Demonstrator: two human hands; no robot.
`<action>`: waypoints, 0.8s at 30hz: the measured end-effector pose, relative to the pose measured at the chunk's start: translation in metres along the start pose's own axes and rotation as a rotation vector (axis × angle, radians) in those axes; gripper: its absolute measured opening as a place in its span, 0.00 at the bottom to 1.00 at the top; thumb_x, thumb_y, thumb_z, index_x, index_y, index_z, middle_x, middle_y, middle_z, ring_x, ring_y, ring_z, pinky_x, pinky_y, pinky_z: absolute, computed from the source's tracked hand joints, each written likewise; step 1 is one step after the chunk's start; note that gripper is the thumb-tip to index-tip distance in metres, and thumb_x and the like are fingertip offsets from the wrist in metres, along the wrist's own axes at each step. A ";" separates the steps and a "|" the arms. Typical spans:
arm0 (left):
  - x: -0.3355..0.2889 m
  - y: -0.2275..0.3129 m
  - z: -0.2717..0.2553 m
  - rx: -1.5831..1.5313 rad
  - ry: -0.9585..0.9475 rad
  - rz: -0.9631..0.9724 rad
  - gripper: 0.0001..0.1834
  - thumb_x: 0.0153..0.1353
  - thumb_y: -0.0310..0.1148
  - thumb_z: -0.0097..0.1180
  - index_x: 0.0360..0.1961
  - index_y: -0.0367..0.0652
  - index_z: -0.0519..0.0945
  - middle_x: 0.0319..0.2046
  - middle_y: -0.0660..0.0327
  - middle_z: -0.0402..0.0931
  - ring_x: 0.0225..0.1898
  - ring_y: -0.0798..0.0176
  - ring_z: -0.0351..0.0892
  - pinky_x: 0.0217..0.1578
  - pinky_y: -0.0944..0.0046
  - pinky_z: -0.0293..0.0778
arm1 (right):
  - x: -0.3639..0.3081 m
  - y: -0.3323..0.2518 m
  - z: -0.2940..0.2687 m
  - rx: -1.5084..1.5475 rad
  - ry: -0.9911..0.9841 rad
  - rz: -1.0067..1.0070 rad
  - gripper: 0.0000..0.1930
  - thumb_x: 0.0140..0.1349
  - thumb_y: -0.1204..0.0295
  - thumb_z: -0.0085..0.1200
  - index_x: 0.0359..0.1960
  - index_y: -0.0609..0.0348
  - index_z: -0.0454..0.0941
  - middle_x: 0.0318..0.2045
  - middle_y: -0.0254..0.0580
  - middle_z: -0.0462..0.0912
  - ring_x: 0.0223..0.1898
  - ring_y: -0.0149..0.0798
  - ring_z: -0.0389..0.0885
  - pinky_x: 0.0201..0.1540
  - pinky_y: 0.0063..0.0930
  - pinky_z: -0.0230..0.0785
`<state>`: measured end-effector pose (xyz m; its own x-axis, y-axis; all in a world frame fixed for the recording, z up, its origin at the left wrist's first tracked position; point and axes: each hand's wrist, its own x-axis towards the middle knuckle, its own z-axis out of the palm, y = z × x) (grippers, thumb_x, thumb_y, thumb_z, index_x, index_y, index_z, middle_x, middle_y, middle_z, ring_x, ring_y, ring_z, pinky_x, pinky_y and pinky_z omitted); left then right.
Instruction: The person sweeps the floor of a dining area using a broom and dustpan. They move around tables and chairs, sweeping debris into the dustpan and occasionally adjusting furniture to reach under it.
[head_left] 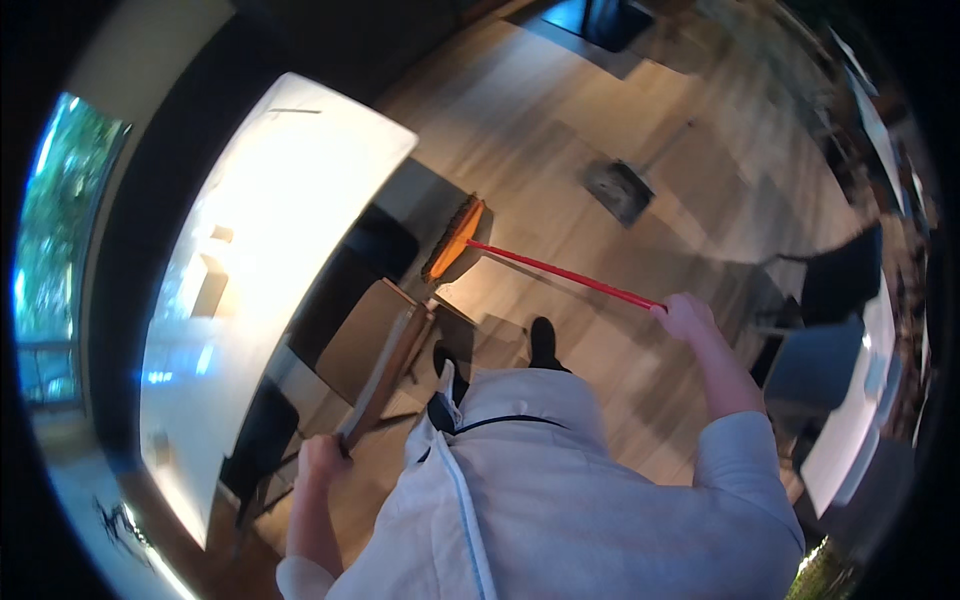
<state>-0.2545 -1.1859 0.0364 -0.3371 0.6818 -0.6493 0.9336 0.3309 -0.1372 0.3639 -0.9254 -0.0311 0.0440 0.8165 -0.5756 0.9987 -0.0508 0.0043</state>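
Note:
My right hand (pixel 686 318) is closed round the end of a broom's red handle (pixel 565 270). The broom's orange head (pixel 458 242), with dark bristles, is tilted near the floor beside the long table at left. With fingers curled, my left hand (pixel 322 460) grips the near end of a chair's back (pixel 385 385). This chair has a wooden frame and stands close to my left leg. Farther off, a dark dustpan (pixel 620 190) with a thin long handle rests on the floor.
A long white table (pixel 330 140) runs along the left, with dark chairs (pixel 380 243) at its side. On the right, a black chair (pixel 840 280) and a grey chair (pixel 818 365) stand by another white table (pixel 830 455). Wood-look floor (pixel 540 110) stretches ahead. My shoe (pixel 542 338) is just in front.

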 end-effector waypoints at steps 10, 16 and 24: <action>-0.186 0.080 0.063 -0.585 -0.197 -0.336 0.19 0.44 0.42 0.66 0.39 0.47 0.86 0.34 0.49 0.83 0.39 0.44 0.82 0.44 0.51 0.78 | 0.156 -0.215 0.024 -0.234 -0.182 -0.600 0.22 0.69 0.54 0.44 0.44 0.59 0.83 0.44 0.54 0.84 0.47 0.56 0.82 0.50 0.48 0.73; -0.206 0.105 0.105 -0.864 -0.149 -0.602 0.20 0.43 0.41 0.64 0.36 0.39 0.84 0.32 0.46 0.83 0.37 0.43 0.82 0.41 0.49 0.78 | 0.118 -0.463 0.076 -0.267 -0.248 -0.841 0.15 0.62 0.68 0.49 0.42 0.62 0.84 0.41 0.58 0.84 0.42 0.54 0.85 0.43 0.45 0.76; -0.187 0.062 0.133 -0.973 -0.073 -0.551 0.20 0.42 0.36 0.62 0.39 0.42 0.82 0.30 0.45 0.81 0.35 0.41 0.81 0.39 0.49 0.77 | 0.074 -0.642 0.167 -0.548 -0.371 -0.943 0.15 0.60 0.75 0.48 0.46 0.58 0.84 0.46 0.52 0.84 0.48 0.51 0.84 0.47 0.42 0.77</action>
<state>-0.1171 -1.3794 0.0503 -0.6373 0.2553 -0.7271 0.1559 0.9667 0.2028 -0.2778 -0.9287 -0.2132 -0.6459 0.1729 -0.7436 0.5115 0.8211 -0.2533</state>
